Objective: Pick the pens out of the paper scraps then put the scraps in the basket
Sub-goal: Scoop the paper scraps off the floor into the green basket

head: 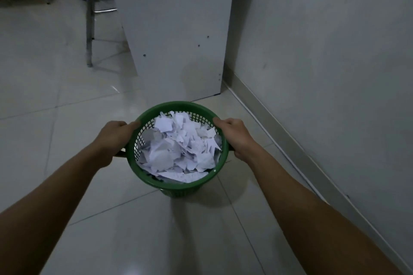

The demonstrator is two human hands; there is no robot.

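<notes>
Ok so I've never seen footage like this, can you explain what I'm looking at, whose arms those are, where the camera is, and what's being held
There is no machine here. A person wears a wide-angle camera on the head, looking forward and down, so the two bare arms reaching in from the bottom are their own. The left hand and the right hand each grip a side of a green plastic basket with mesh walls. The basket is piled with torn white paper scraps. No pens show among them. Below is a pale tiled floor, with a white cabinet ahead, a wall on the right and a metal chair leg at upper left.
</notes>
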